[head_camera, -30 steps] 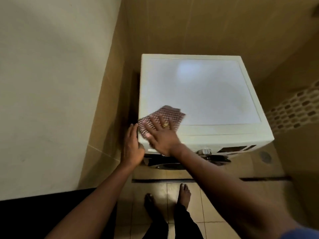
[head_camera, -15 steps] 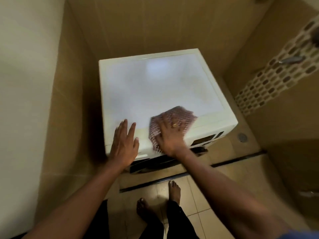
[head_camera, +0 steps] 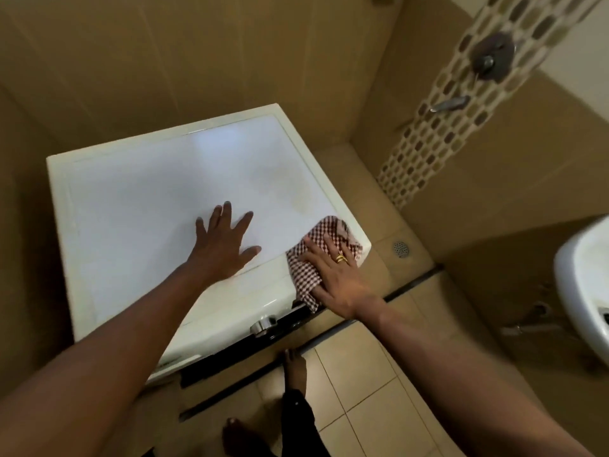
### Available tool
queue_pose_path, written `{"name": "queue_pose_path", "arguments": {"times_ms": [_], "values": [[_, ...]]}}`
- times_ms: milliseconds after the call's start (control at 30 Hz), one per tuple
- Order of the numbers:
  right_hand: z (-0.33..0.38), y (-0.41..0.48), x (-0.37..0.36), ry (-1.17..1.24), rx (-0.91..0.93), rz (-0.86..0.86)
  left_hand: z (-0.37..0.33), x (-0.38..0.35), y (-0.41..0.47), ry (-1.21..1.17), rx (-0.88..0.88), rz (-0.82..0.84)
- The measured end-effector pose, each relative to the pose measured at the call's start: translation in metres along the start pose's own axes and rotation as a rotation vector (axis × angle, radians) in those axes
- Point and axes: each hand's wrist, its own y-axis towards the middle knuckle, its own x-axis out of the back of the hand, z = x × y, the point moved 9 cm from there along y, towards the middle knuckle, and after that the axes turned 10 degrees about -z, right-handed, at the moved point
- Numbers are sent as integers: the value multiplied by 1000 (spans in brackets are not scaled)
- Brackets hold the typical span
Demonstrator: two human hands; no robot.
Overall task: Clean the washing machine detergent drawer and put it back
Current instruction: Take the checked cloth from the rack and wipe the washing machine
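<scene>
A white washing machine (head_camera: 138, 206) stands against the tiled wall, seen from above. My left hand (head_camera: 224, 247) lies flat with fingers spread on the middle of its lid. My right hand (head_camera: 333, 275) presses a red-and-white checked cloth (head_camera: 304, 270) with straight fingers onto the lid's front right corner. The cloth hangs a little over the front edge. A silver control knob (head_camera: 262, 323) shows on the front panel below. The detergent drawer is not visible from this angle.
Beige tiled walls close in behind and left of the machine. A mosaic strip with a shower tap (head_camera: 492, 56) runs up the right wall. A floor drain (head_camera: 401, 248) lies right of the machine, a white basin (head_camera: 580, 288) at the far right. My feet (head_camera: 295, 361) stand before the machine.
My right hand has slid the cloth from the lid's front left to its front right corner. My left hand has moved from the left front edge onto the middle of the lid.
</scene>
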Motion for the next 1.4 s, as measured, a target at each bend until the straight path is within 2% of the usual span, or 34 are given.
{"name": "queue_pose_path", "arguments": {"times_ms": [67,133,200,233,300,367,433,500,567,600,633,733,767,867,967,1067,1167,1233,1300,1367,1400], "values": [[-42,18,8,-15,-76,-14,5,5,26,31,47,53],[-75,52,20,-64,-268,-82,10,3,46,65,82,139],[-71,87,15,-92,-354,-88,16,-6,58,94,106,222],[-56,98,8,-113,-301,-83,18,-10,62,105,111,240],[-28,94,-1,-122,-39,-10,20,-16,65,124,98,254],[-33,82,9,-48,149,73,21,-19,68,134,78,257],[-65,102,20,-89,115,36,22,-20,68,119,86,258],[-88,153,29,-146,-41,-60,23,-19,69,109,90,258],[-75,200,24,-123,-135,-84,24,-16,69,116,80,243],[-60,214,19,-114,-124,-76,24,-15,69,120,71,230],[-44,220,12,-114,-59,-54,24,-14,68,126,61,217],[-31,207,10,-131,304,20,26,-16,67,123,73,192],[-42,209,17,-129,337,31,27,-17,67,107,86,184],[-83,258,31,-166,108,-32,26,-19,66,73,118,184],[-59,287,18,-133,-27,-88,23,-15,66,68,115,193],[-2,255,-4,-112,180,-48,22,1,58,16,123,121],[1,216,0,-113,431,43,30,12,21,-192,144,-32],[-16,225,6,-112,380,54,52,20,-18,-259,177,-179],[-18,258,8,-150,216,-30,86,25,-54,-223,282,-285],[11,286,-2,-142,67,-91,124,26,-88,-141,460,-311],[40,291,-14,-136,63,-92,142,24,-106,-99,549,-306]]}}
